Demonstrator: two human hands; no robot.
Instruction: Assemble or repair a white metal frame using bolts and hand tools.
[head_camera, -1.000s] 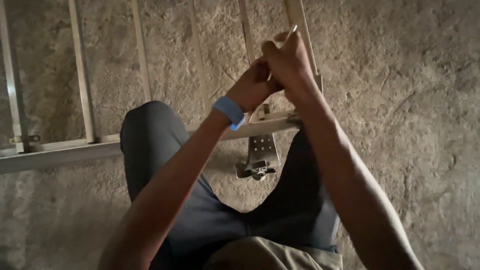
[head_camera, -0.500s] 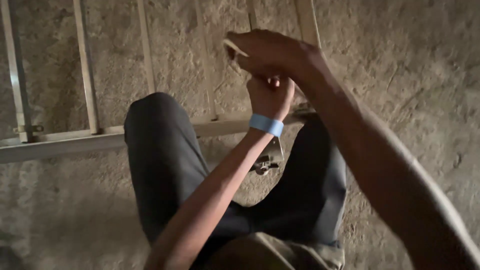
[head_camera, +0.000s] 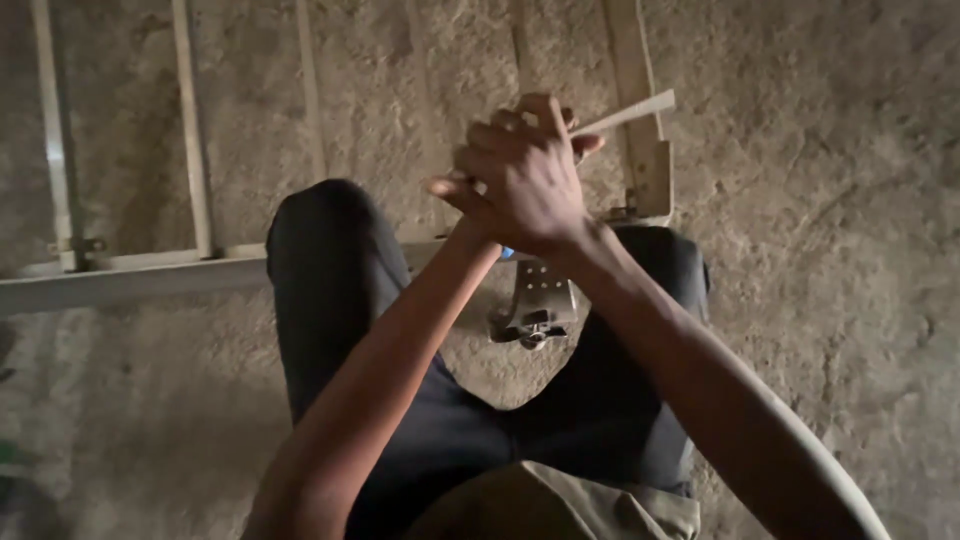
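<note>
Both hands have shifted left, right hand (head_camera: 530, 180) over left hand (head_camera: 460, 190), clenched around a pale strip (head_camera: 625, 112).

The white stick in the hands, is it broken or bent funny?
No break or bend shows. The thin pale strip sticks out straight past the right hand, which covers the left hand. The rest of it is hidden in the hands. The metal bracket lies on the dirt floor between the knees.

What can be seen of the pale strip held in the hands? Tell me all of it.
The pale strip is thin, flat and narrow, cream-coloured; whether wood or metal is unclear. Only its outer end shows, slanting up and to the right from the right hand, which is closed round it. The left hand sits mostly hidden behind. Its tip is cut square, crossing over the frame's upright bar.
</note>
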